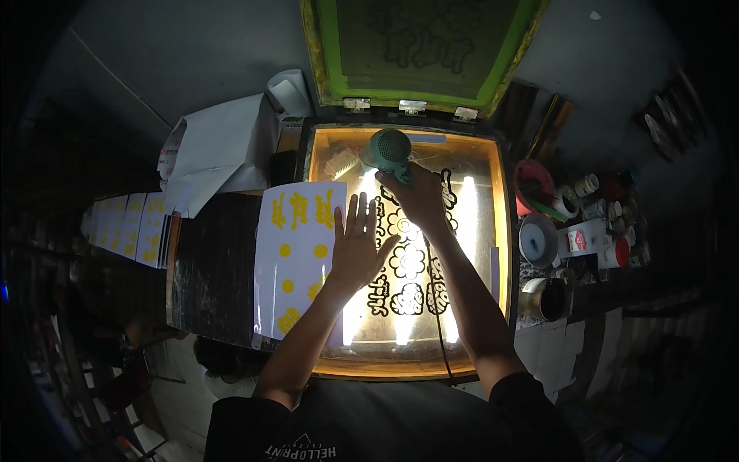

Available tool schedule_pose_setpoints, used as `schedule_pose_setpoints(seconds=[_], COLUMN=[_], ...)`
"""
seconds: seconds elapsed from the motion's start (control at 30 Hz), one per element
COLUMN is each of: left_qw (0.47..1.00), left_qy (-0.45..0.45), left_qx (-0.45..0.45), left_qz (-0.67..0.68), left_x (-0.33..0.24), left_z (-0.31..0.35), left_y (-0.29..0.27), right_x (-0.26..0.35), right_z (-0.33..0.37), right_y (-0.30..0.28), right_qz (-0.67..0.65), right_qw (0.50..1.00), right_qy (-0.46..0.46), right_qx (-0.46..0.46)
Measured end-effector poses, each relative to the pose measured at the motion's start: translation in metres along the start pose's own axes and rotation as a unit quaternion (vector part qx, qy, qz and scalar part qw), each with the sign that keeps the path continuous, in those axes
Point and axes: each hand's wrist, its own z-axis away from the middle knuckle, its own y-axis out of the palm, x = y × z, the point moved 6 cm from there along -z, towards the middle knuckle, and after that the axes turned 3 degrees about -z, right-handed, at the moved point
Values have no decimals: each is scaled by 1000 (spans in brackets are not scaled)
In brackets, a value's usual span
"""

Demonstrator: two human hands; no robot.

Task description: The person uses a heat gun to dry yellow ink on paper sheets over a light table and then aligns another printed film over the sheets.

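A green hair dryer [389, 149] is gripped in my right hand [416, 197], over the far part of a lit glass table [481, 308] with an orange-lit frame. Its cord trails down beneath my right forearm toward the near edge. My left hand [356, 251] is stretched flat, fingers spread, at the right edge of a white sheet [269, 258] printed with yellow shapes. Whether the palm touches the sheet or glass, I cannot tell. Between and below my hands, black flower and lettering outlines [406, 262] show against the bright tubes; my right forearm partly hides them.
Hinged at the back, a green-framed printing screen [416, 54] stands raised. Several jars, tubs and bottles [581, 239] crowd the right side. At left are a dark board [215, 269], a large white paper wrap [223, 154] and more yellow-printed sheets [127, 227]. Another person's head [219, 356] shows lower left.
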Motion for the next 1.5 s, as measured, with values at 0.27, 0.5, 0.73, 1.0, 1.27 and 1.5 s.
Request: schedule_pose_setpoints(seconds=[0.27,0.5,0.73,1.0,1.27,1.5], left_qw=[1000,998,991,982,988,932], left_qy=[3,31,86,180,147,353], left_qx=[8,-30,-98,-53,17,59], left_qz=[-26,-48,-32,-7,-38,60], left_x=[2,-9,-42,-101,-108,-132], left_z=[-6,-55,-115,-130,-123,-13], left_y=[4,17,34,52,46,31], right_x=[0,-34,-70,-60,-68,-49], right_z=[12,42,55,68,58,73], right_y=[-37,-91,-138,-154,-145,-134], right_qz=[23,22,-70,-54,-96,0], right_qw=[997,988,973,964,969,986], right_qy=[49,38,70,93,57,138], right_qx=[-51,-145,-207,-245,-220,-95])
